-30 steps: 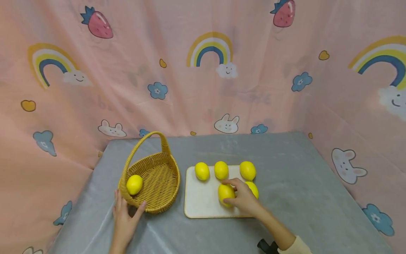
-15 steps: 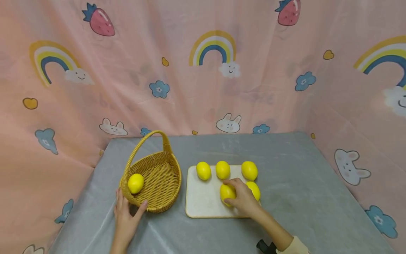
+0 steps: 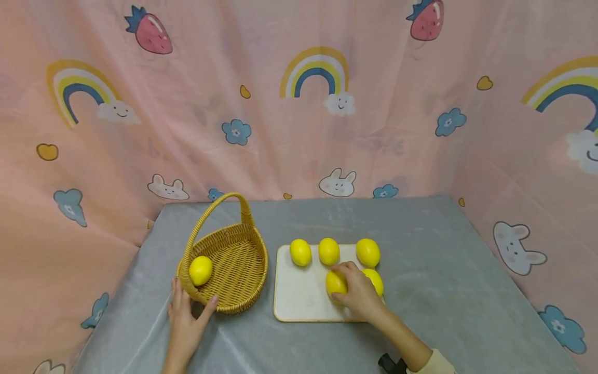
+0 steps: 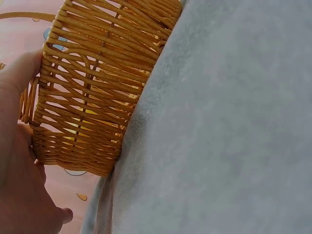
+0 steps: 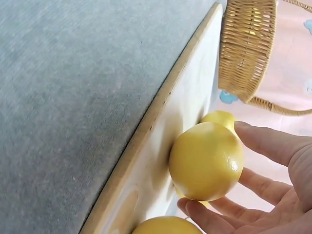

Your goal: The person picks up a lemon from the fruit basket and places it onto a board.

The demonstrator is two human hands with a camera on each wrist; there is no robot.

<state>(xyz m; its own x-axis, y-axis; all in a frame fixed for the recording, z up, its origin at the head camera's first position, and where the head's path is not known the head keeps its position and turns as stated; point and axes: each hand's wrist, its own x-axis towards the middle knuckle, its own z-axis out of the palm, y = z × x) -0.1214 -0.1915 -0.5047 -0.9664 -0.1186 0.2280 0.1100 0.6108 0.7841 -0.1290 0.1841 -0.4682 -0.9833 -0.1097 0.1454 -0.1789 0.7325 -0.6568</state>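
Observation:
My left hand (image 3: 187, 322) holds the near left side of a golden wicker basket (image 3: 238, 265), fingers along its outside and thumb at the rim. In the left wrist view the thumb reaches over the edge of the woven wall (image 4: 92, 92). One lemon (image 3: 200, 270) lies inside, by the base of the arched handle. On the right, my right hand (image 3: 358, 293) grips a lemon (image 3: 335, 283) low over a pale board (image 3: 299, 301). Seen from the right wrist, thumb and fingers curve round this lemon (image 5: 204, 161), close to the board's surface.
Three lemons line the board's back edge: left (image 3: 300, 252), middle (image 3: 329, 251) and right (image 3: 368, 253). Another lemon (image 3: 375, 280) is partly hidden behind my right hand. A grey cloth (image 3: 467, 291) covers the table, and a pink printed curtain (image 3: 280, 156) hangs behind.
The whole view has shifted slightly. Both hands keep their places at the basket and the lemon, with the right-hand fingers a little further round the lemon.

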